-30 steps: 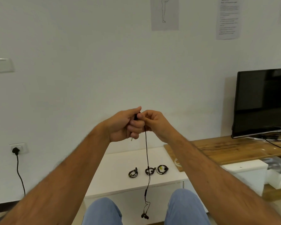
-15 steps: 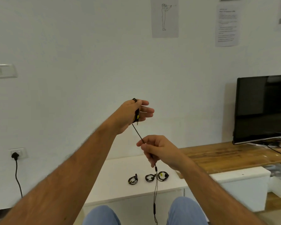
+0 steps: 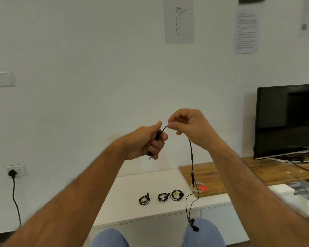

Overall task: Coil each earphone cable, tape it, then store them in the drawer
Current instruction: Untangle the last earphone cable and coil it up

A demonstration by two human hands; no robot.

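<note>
1. Black earphone cable [image 3: 191, 157] is running between two raised bare hands in front of a white wall — the left hand [image 3: 146, 141] is curling its fingers round a small bundle of already-wound cable, thumb up, with the metal plug tip poking out below the fist.
2. Just beside it, the right hand [image 3: 187, 127] is pinching the same cable between thumb and forefinger, the other fingers loosely curled; a short arc of cable is bridging the two hands.
3. From the right hand the loose length is hanging straight down past an inline remote, splitting into two strands and ending in the earbuds [image 3: 194, 225], which are lying on the person's right knee [image 3: 202, 234].
4. Below the hands, three coiled earphones — one [image 3: 144, 199], a second [image 3: 163, 196] and a third [image 3: 177, 195] with a yellow spot — are sitting in a row on the white cabinet top [image 3: 128, 193].
5. Near them, a roll of clear tape [image 3: 196, 188] with a red-orange tab is resting on the edge of a wooden board [image 3: 221, 173].
6. Farther right, a dark television [image 3: 287, 120] is standing on that board, with cables trailing beneath it.
</note>
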